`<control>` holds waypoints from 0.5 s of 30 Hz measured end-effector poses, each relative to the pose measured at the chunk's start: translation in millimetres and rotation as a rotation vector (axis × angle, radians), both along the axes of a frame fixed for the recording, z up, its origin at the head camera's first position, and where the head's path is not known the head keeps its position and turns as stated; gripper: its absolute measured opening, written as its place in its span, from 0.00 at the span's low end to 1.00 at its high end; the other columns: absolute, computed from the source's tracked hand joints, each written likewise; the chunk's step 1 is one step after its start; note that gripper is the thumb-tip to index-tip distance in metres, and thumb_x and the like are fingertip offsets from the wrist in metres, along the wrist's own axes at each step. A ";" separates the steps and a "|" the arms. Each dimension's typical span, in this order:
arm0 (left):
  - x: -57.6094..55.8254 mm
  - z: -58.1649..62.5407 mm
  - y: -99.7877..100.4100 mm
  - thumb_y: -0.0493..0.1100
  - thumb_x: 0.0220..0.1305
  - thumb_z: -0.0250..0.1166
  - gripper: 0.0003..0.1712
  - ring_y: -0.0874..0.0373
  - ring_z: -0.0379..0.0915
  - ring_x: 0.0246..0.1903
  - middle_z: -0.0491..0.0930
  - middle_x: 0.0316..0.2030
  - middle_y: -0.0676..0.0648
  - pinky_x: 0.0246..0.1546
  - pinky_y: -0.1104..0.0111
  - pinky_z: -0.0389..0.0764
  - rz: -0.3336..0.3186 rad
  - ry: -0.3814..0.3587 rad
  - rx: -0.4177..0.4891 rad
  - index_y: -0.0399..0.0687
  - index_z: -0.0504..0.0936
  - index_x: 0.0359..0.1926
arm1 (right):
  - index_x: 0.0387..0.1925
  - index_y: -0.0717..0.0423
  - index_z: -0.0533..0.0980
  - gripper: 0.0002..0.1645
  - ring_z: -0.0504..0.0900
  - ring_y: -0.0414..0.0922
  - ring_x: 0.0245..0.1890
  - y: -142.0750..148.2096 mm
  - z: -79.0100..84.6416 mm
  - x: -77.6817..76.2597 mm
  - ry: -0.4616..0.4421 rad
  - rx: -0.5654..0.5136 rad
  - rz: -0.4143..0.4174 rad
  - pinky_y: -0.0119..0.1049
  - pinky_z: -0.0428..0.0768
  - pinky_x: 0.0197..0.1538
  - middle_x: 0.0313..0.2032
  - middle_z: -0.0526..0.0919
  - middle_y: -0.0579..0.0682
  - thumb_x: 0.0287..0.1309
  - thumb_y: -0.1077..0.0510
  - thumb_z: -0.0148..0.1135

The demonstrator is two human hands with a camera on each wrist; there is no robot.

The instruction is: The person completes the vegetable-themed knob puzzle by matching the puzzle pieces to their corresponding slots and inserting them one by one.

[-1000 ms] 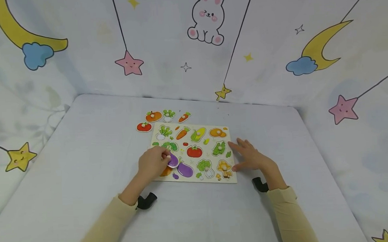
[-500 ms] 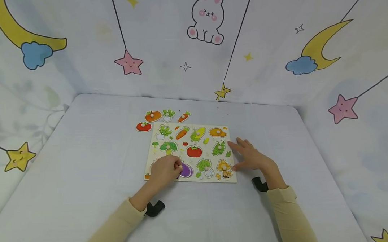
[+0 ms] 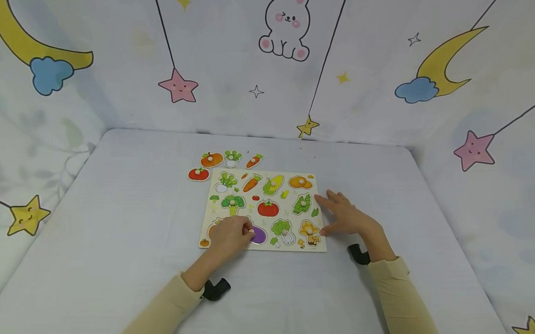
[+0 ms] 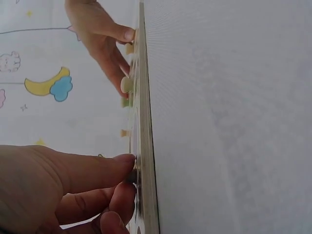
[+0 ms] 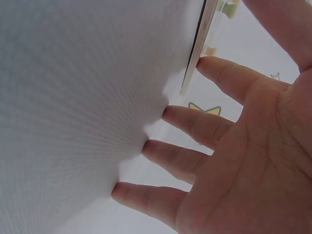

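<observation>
My left hand (image 3: 229,236) pinches the small knob of a purple eggplant puzzle piece (image 3: 259,235) between thumb and finger. That piece lies at the eggplant picture on a cream vegetable peg board (image 3: 284,212), partly hidden by the hand; whether it sits flush I cannot tell. In the left wrist view the thumb (image 4: 102,170) is close to the board's face. My right hand (image 3: 347,217) is spread at the board's right edge. The right wrist view shows its index fingertip (image 5: 207,63) at that edge and other fingertips pressing the white cloth.
Loose pieces lie behind the board's left corner: a pumpkin (image 3: 212,160), a tomato (image 3: 198,175), a white radish (image 3: 233,160) and a carrot (image 3: 255,161). Knobbed broccoli (image 3: 232,203), corn (image 3: 274,185) and mushroom (image 3: 309,230) pieces sit in the board. A patterned cloth wall stands behind.
My left hand has carried the eggplant piece right and toward me, from above the broccoli and pumpkin pictures to its matching picture. The right hand stays put.
</observation>
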State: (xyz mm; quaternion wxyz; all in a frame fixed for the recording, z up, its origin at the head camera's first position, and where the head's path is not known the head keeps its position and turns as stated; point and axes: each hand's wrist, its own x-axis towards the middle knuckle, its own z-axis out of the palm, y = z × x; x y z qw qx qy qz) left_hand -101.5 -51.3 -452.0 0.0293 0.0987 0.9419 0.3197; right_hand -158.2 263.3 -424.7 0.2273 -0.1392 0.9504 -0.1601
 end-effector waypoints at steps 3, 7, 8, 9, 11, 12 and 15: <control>0.4 0.7 1.0 0.39 0.56 0.70 0.07 0.61 0.63 0.20 0.69 0.16 0.55 0.21 0.73 0.61 0.002 -0.001 0.003 0.49 0.81 0.24 | 0.76 0.51 0.54 0.59 0.38 0.71 0.74 0.5 0.4 -0.2 -0.004 -0.005 -0.005 0.73 0.47 0.68 0.76 0.43 0.67 0.47 0.48 0.76; 0.3 4.7 -0.7 0.43 0.55 0.72 0.07 0.61 0.65 0.21 0.70 0.18 0.55 0.21 0.72 0.62 0.010 -0.034 0.009 0.49 0.82 0.28 | 0.76 0.51 0.54 0.59 0.37 0.70 0.74 1.0 1.3 0.3 -0.021 -0.024 -0.018 0.72 0.45 0.69 0.76 0.42 0.67 0.47 0.49 0.76; -0.7 6.4 -2.7 0.44 0.55 0.72 0.07 0.61 0.65 0.22 0.71 0.19 0.55 0.22 0.72 0.62 0.013 -0.046 0.014 0.48 0.82 0.31 | 0.76 0.51 0.53 0.59 0.37 0.70 0.74 1.1 1.5 0.6 -0.026 -0.029 -0.021 0.72 0.44 0.69 0.76 0.42 0.67 0.47 0.49 0.76; -2.6 7.8 -5.6 0.46 0.56 0.72 0.09 0.61 0.65 0.22 0.72 0.20 0.55 0.22 0.72 0.63 0.021 -0.054 0.018 0.48 0.82 0.33 | 0.76 0.51 0.53 0.59 0.36 0.70 0.74 1.2 1.7 0.8 -0.029 -0.033 -0.022 0.72 0.44 0.69 0.76 0.42 0.67 0.47 0.49 0.76; -8.9 12.1 -15.0 0.48 0.56 0.72 0.14 0.60 0.67 0.23 0.74 0.23 0.53 0.23 0.71 0.65 0.049 -0.070 0.029 0.46 0.83 0.39 | 0.76 0.51 0.53 0.59 0.36 0.70 0.75 1.5 1.8 1.1 -0.033 -0.040 -0.024 0.72 0.43 0.69 0.76 0.42 0.67 0.47 0.48 0.76; -13.6 14.1 -21.7 0.48 0.57 0.71 0.16 0.59 0.68 0.23 0.75 0.24 0.52 0.23 0.71 0.65 0.071 -0.074 0.036 0.45 0.82 0.42 | 0.76 0.51 0.53 0.59 0.36 0.70 0.74 1.5 1.8 1.1 -0.033 -0.042 -0.022 0.72 0.44 0.69 0.76 0.42 0.67 0.47 0.48 0.76; -33.3 19.5 -48.6 0.47 0.61 0.68 0.19 0.55 0.71 0.26 0.79 0.31 0.47 0.26 0.70 0.67 0.160 -0.070 0.053 0.42 0.80 0.49 | 0.76 0.51 0.53 0.59 0.37 0.70 0.74 1.5 1.2 0.7 -0.026 -0.040 -0.014 0.72 0.44 0.69 0.76 0.42 0.67 0.47 0.48 0.76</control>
